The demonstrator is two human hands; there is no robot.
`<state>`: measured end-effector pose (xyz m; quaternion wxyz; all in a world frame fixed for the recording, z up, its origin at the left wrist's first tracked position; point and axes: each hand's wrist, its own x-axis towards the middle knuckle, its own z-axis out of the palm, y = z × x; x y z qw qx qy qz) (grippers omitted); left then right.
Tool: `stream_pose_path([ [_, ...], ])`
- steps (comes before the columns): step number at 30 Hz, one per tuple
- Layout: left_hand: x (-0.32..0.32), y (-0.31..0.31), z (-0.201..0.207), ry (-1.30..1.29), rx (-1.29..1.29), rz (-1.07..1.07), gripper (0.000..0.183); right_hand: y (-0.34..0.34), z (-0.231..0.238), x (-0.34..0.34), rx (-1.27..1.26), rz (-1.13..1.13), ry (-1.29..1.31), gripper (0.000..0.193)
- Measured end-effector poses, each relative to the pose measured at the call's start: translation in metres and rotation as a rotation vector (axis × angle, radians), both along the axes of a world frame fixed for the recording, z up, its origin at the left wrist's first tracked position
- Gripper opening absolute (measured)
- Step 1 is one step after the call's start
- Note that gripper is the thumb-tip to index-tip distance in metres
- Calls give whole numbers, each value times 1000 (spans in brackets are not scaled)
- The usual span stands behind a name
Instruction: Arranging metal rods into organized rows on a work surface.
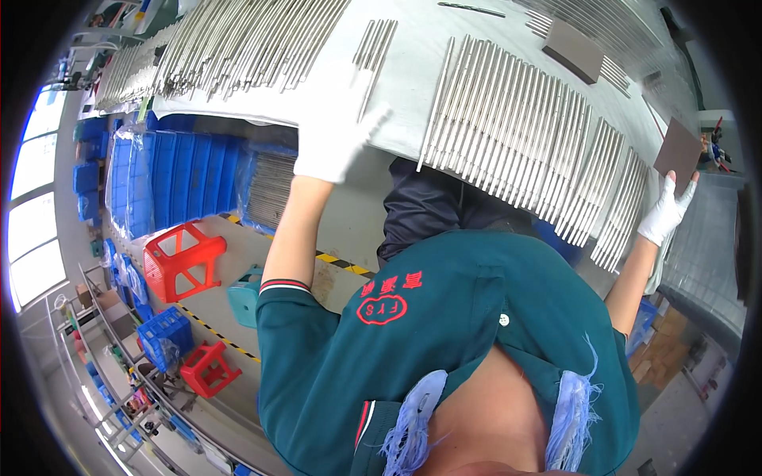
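Note:
White gloves cover both of my hands. My left hand point(337, 127) is stretched out flat with its thumb apart, at the near edge of the table. It lies over the lower part of a small group of metal rods point(376, 49); whether it touches them I cannot tell. Off to the right, my right hand point(667, 216) pinches a flat brown pad point(679, 152) by its lower edge, with bare fingertips showing. Between my hands a wide row of slim silvery rods point(508, 119) lies side by side, their near ends sticking out past the table edge.
More rods point(246, 44) cover the far left of the table point(417, 59). A brown block point(571, 49) rests across several rods at the back right. A dark drill bit point(471, 9) lies at the back. Blue crates point(178, 178) and red stools point(184, 262) stand on the floor at left.

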<state>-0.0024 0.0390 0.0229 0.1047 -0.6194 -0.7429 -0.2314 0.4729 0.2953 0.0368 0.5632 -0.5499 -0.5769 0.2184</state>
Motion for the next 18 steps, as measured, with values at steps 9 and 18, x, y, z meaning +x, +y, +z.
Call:
stream_pose_path([
  [9, -4, 24, -11, 139, -18, 128, 49, 15, -12, 16, 57, -22, -9, 74],
  [18, 56, 29, -5, -327, -145, 29, 62, 23, -31, 8, 48, 130, -37, 73],
])
